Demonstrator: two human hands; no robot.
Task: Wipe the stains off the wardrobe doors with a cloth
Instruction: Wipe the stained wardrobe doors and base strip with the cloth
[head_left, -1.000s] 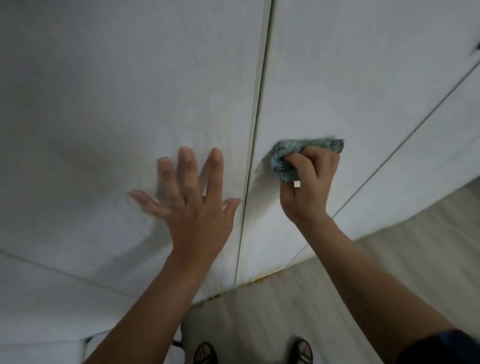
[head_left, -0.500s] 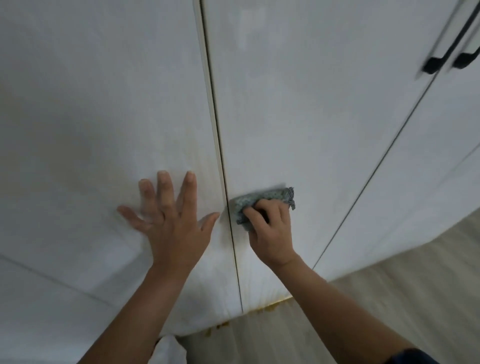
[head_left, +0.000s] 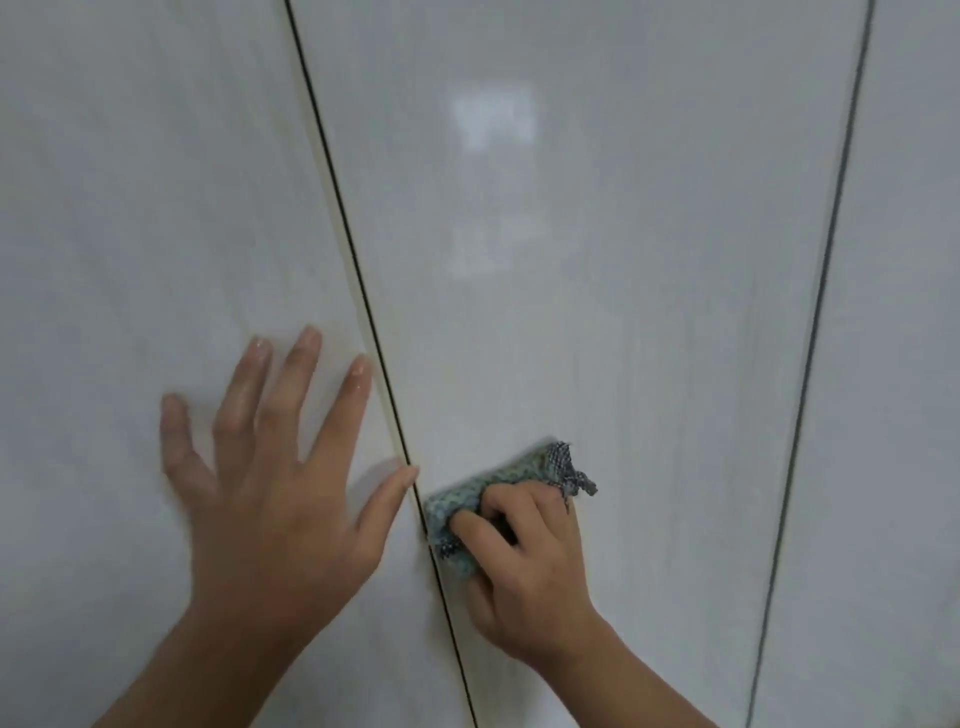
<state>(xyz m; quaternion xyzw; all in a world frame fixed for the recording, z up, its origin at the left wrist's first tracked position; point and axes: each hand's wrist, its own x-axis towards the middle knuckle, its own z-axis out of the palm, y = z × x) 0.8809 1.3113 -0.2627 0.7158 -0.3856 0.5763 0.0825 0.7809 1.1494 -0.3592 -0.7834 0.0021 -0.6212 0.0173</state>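
Right hand (head_left: 524, 561) grips bunched cloth (head_left: 498, 480) beside door gap (head_left: 363, 306), lower centre; left hand (head_left: 275, 499) splayed flat. Risk: cloth edge snagging in gap.

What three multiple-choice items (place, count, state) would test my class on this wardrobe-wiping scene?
1. Where is the cloth pressed? A. far-right door B. floor C. middle door, beside the left gap
2. How many dark gaps between doors show? A. one B. two C. four
3. How is the left hand? A. flat and spread B. fisted C. gripping a handle
Key: 1C, the right hand holds it just right of that gap; 2B, the left gap and right gap flank the middle door; 3A, it rests open on the left door.
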